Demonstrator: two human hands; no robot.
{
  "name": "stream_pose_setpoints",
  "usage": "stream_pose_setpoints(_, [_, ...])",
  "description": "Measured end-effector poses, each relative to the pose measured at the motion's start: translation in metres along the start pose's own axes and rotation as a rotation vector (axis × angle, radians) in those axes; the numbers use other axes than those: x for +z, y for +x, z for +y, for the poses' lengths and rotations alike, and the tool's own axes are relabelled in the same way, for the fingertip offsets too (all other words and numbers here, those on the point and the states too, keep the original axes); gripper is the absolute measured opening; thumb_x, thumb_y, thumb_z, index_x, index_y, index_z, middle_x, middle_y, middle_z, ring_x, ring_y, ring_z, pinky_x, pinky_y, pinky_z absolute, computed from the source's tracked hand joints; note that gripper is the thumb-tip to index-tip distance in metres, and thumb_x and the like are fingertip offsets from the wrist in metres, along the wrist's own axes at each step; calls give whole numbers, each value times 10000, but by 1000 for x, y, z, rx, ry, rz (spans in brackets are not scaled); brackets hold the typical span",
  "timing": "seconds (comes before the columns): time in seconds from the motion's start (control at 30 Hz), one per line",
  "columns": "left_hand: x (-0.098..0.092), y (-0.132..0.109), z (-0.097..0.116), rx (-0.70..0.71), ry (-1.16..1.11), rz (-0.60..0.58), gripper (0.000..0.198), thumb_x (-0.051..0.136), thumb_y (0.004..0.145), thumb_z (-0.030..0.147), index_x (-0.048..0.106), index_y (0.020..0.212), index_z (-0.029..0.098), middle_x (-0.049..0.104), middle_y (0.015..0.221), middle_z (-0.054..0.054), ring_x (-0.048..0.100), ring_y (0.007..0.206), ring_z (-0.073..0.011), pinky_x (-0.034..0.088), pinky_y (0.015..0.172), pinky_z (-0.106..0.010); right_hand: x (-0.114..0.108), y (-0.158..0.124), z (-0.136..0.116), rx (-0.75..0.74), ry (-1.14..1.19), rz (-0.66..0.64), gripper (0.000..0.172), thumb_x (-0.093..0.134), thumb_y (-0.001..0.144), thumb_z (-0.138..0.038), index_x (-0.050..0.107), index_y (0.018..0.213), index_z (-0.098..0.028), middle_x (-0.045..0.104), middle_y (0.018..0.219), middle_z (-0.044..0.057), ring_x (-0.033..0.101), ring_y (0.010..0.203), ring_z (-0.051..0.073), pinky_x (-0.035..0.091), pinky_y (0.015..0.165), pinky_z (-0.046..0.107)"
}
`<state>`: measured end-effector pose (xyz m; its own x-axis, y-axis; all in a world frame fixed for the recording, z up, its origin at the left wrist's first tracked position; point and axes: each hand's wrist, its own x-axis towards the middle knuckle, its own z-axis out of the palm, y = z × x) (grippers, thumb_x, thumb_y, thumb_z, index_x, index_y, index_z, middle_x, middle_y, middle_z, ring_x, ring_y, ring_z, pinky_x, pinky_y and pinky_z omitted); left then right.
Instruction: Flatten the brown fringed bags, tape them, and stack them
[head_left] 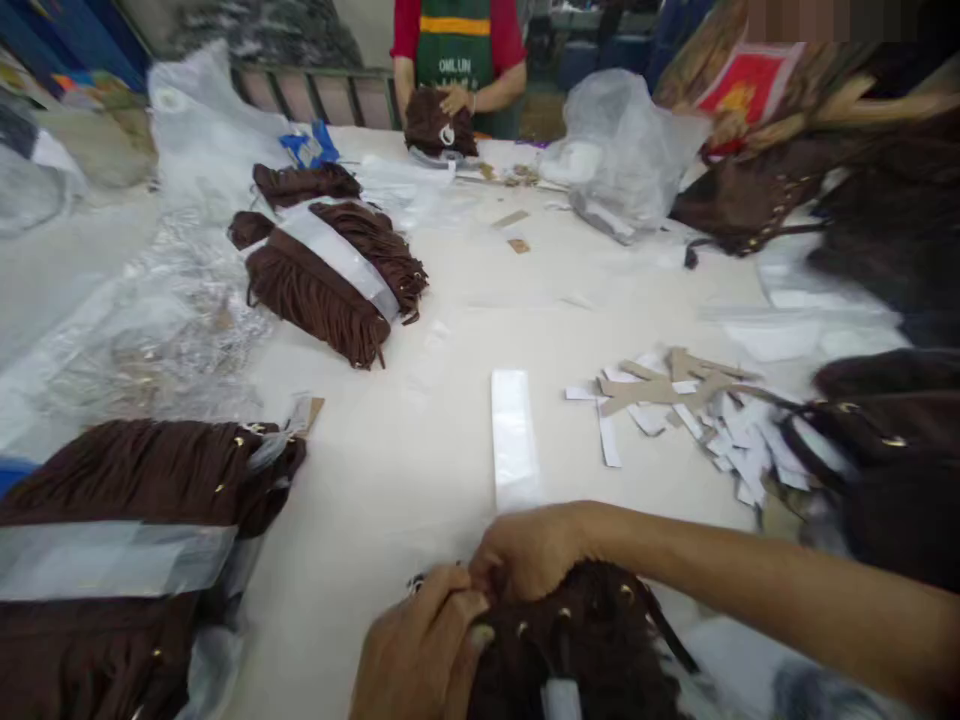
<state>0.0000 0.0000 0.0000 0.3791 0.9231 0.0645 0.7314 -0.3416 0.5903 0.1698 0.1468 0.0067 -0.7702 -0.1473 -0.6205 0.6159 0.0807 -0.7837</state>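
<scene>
One bag (592,640): left hand (416,645) clamped on rim, right hand (544,550) curled against left, can't tell its grip. White strip (514,430) beyond.

The pale table (450,440) carries brown bags (127,470) frame left, a white strip (514,430) centre, card scraps (637,390) right.

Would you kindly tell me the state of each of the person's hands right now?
Left hand: closed on the edge of the brown bag.
Right hand: curled at the same edge; its fingertips are hidden, so its hold cannot be told.
</scene>
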Motion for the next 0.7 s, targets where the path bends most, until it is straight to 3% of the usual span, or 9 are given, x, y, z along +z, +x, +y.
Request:
stream_pose_setpoints(0.1, [7, 1, -9, -8, -53, -56, 179, 435, 964, 240, 562, 1089, 250, 630, 1078, -43, 661, 880, -162, 567, 748, -279, 3, 23, 7, 113, -32, -9, 299, 588, 588, -111, 690, 868, -144, 586, 655, -65, 546, 629, 129, 441, 579, 224])
stream_pose_setpoints(0.2, [9, 1, -13, -14, -97, -95, 191, 421, 971, 237, 568, 1092, 251, 625, 1083, -42, 659, 882, -155, 566, 756, -264, 3, 35, 13, 168, 99, -100, 267, 569, 584, -80, 679, 819, -142, 555, 578, -77, 530, 554, 115, 452, 555, 221])
stream_pose_setpoints(0.33, [3, 2, -9, 3, -97, -111, 183, 458, 953, 231, 567, 1099, 251, 632, 1046, -36, 659, 855, -147, 561, 706, -238, -1, 32, 18, 83, 379, -283, 208, 561, 638, -78, 655, 813, -135, 570, 596, -78, 547, 545, 102, 478, 541, 211])
stream_pose_setpoints(0.47, [-2, 6, 0, 12, -73, -124, 153, 478, 922, 205, 573, 1036, 242, 646, 993, -34, 660, 811, -147, 557, 680, -234, -4, 29, 22, 33, 372, -322, 164, 560, 647, -66, 639, 775, -132, 576, 615, -77, 554, 558, 94, 490, 539, 202])
stream_pose_setpoints(0.63, [-2, 9, 4, 40, 36, -51, 123, 514, 893, 223, 601, 978, 248, 667, 937, -34, 663, 754, -159, 557, 626, -243, -5, 35, 29, 100, 398, -461, 172, 551, 664, -97, 614, 815, -150, 569, 642, -69, 596, 590, 128, 535, 554, 259])
stream_pose_setpoints(0.7, [-1, 8, 1, 73, 81, 3, 140, 534, 886, 231, 612, 1001, 248, 675, 956, -46, 674, 795, -174, 572, 671, -264, -3, 33, 29, 89, 430, -422, 158, 557, 677, -117, 588, 826, -161, 569, 658, -68, 601, 604, 134, 533, 559, 265])
